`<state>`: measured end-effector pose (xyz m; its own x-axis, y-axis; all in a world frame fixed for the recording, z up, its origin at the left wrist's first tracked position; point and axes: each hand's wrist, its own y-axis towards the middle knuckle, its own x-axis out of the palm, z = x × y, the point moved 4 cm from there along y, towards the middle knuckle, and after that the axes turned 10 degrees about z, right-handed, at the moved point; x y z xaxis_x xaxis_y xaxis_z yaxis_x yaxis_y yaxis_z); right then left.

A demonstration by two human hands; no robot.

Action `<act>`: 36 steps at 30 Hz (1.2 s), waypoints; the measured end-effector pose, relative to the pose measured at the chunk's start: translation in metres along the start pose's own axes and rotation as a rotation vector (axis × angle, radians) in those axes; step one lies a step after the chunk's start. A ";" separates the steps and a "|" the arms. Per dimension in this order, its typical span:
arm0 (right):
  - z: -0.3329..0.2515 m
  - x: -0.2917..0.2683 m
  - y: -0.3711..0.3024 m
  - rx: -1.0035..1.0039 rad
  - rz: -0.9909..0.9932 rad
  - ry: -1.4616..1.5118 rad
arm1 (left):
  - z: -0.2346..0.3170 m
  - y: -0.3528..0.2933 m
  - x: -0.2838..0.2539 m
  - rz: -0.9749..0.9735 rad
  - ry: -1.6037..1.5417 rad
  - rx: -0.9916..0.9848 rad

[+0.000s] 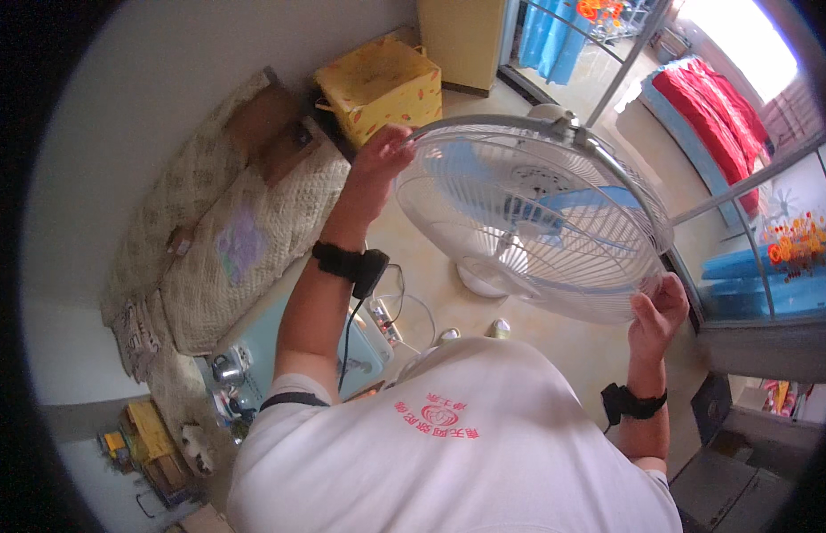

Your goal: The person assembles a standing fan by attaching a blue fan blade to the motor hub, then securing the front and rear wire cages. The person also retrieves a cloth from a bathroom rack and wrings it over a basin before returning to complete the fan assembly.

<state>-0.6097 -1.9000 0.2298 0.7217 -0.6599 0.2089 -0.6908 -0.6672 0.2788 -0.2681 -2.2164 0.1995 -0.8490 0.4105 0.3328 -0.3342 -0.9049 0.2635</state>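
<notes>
Fan grille [555, 240] sits mid-frame, tilted, round rim running from upper left to lower right. Bare tan floor [564, 351] below and around it; the fan's round base [479, 280] stands there. Room to the left is tight: a padded bench with quilted beige cushions [253, 240] runs along the wall, and a yellow box [382, 84] sits just behind the rim's top-left edge. To the right, a glass partition with a metal frame [750, 186] is close to the rim's lower edge.

Left hand [377, 160]: fingers curled closed over the rim at its upper left, gripping it. Right hand [657, 315]: fingers wrapped on the rim at lower right, thumb on the near side, also gripping. Black wrist straps on both forearms.

Grille: thin white wire spokes radiating from a round hub, metal outer ring with a clip at the top. Blue blades [555, 209] visible through the wires. White power strip [386, 324] on the floor near the left forearm.
</notes>
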 end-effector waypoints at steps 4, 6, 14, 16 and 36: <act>0.000 0.000 0.003 0.022 0.010 -0.026 | 0.005 -0.001 0.007 -0.002 0.035 0.009; -0.002 0.001 0.003 0.040 0.019 -0.040 | 0.008 -0.004 0.011 0.032 0.033 0.011; -0.007 0.002 0.003 0.048 0.050 0.002 | 0.025 -0.018 0.041 0.082 0.172 0.260; -0.006 0.001 0.003 0.052 0.065 0.007 | 0.028 -0.019 0.047 0.090 0.194 0.280; 0.006 0.002 0.011 0.110 0.165 0.086 | 0.065 -0.024 0.053 -0.004 0.370 0.175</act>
<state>-0.6159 -1.9102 0.2277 0.5962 -0.7347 0.3237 -0.7972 -0.5892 0.1311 -0.2781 -2.1656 0.2696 -0.9483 0.3174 -0.0082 -0.2906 -0.8573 0.4250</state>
